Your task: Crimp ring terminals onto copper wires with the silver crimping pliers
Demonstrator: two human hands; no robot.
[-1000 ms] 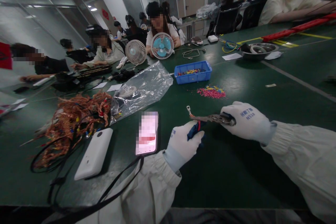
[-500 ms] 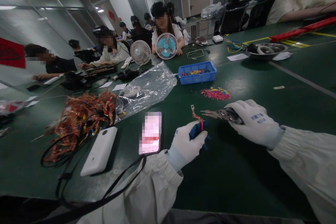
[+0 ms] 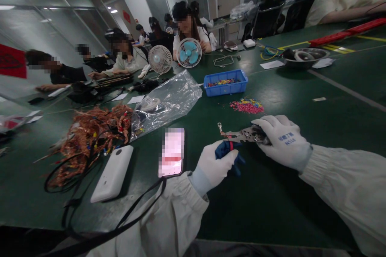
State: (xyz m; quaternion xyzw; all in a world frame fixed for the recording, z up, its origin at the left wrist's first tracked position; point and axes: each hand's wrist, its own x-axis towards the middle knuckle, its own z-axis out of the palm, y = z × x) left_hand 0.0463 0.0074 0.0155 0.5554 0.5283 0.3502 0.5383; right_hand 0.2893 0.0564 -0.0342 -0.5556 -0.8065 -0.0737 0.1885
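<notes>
My left hand (image 3: 212,166), in a white glove with blue fingertips, pinches a short copper wire (image 3: 222,133) with a red sleeve on it. A metal ring terminal (image 3: 219,125) tops the wire's upper end. Gloved likewise, my right hand (image 3: 283,140) is wrapped round wire-stripping pliers (image 3: 245,134) with holes and notches in the flat jaws. The jaws lie across the copper wire just above the red sleeve; whether they bite on it is too small to tell. The wire's lower end is hidden in my left fingers.
Left lie a tangled heap of copper wires (image 3: 90,140), a white power bank (image 3: 113,174) and a phone (image 3: 171,152). Beyond are a clear plastic bag (image 3: 171,100), a pile of coloured bits (image 3: 247,106) and a blue bin (image 3: 226,88). Co-workers sit behind two fans (image 3: 189,53).
My right hand has moved left and slightly down, bringing the pliers' jaws from beside the copper wire to across it. My left hand holds the wire nearly in the same place.
</notes>
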